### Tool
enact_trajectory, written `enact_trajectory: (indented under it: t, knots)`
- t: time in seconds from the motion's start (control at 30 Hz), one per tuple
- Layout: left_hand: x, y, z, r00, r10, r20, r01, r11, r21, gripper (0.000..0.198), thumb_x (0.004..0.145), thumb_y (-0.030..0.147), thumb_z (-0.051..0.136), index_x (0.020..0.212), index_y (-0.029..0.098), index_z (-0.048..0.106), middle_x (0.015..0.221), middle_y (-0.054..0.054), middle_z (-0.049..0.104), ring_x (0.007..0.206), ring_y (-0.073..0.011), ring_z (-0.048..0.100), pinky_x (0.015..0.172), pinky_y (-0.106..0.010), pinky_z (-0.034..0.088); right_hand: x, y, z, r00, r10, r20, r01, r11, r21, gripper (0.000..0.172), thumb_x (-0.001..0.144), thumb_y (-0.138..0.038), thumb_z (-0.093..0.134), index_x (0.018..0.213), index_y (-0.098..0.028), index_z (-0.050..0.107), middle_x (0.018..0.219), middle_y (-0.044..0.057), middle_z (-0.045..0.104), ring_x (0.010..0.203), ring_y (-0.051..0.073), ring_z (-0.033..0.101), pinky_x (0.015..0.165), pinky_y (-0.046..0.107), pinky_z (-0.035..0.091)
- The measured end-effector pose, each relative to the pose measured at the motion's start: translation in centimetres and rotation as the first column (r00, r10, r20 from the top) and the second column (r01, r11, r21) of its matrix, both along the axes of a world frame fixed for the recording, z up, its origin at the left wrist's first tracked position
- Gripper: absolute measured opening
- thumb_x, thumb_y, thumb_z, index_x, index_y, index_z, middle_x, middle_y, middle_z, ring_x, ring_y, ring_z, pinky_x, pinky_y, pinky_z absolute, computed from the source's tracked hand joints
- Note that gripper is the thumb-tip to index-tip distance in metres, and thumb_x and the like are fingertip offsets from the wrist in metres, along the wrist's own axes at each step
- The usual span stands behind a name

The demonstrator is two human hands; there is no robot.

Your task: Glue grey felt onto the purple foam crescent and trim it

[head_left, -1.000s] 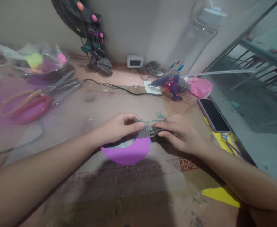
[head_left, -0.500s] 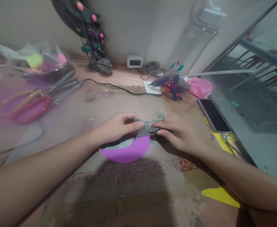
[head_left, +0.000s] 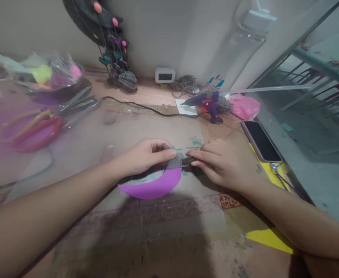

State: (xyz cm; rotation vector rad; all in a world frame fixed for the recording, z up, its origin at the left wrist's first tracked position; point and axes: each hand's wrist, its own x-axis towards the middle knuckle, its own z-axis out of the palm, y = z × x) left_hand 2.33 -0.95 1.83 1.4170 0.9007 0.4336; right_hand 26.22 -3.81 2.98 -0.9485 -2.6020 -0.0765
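Head view of a craft surface; all positions are given from the purple disc.

Cardboard sheet (head_left: 169,227): lies under the disc and reaches out on every side of it.

Scissors (head_left: 39,127): red-handled, well apart from the disc, to its far left.

Left hand (head_left: 142,156): rests on the disc's upper edge, with thumb and fingertips pinched on the grey yarn wound there.

Right hand (head_left: 220,162): just right of the disc, fingers pressed together and closed on the free end of the yarn, which runs taut toward the disc.

Purple disc (head_left: 155,187): tilted, its near rim on the cardboard and its far rim under the left hand.

Phone (head_left: 260,141): right of the disc and beyond the right hand, screen up.

Glue gun (head_left: 205,102): behind the disc and to the right, red lamp lit, its cord (head_left: 134,104) trailing left.

Grey yarn (head_left: 173,163): covers the disc's upper right rim, between the two hands.

Risk, as a judgement: a slackened pinch on either side would let the turns loosen or slide off the rim. A hard pull could bend the disc. The lit gun may be hot, and a sleeve or arm could snag its cord.
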Motion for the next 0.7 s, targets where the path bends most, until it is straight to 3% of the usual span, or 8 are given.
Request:
enact_trajectory:
  t: [0.7]
  knots:
    - [0.02,0.07,-0.15,1.000,-0.014,-0.011,0.015,0.999,0.053,0.026,0.086,0.042,0.057,0.078,0.017,0.056,0.059,0.005,0.052,0.043,-0.0043,0.038,0.038,-0.015,0.027,0.20,-0.08,-0.53,0.990,-0.032,-0.136,0.013,0.990,-0.137,0.029,0.096,-0.035,0.047,0.104,-0.016,0.068,0.075,0.006,0.063,0.068,0.016,0.054,0.064,0.030,0.037]
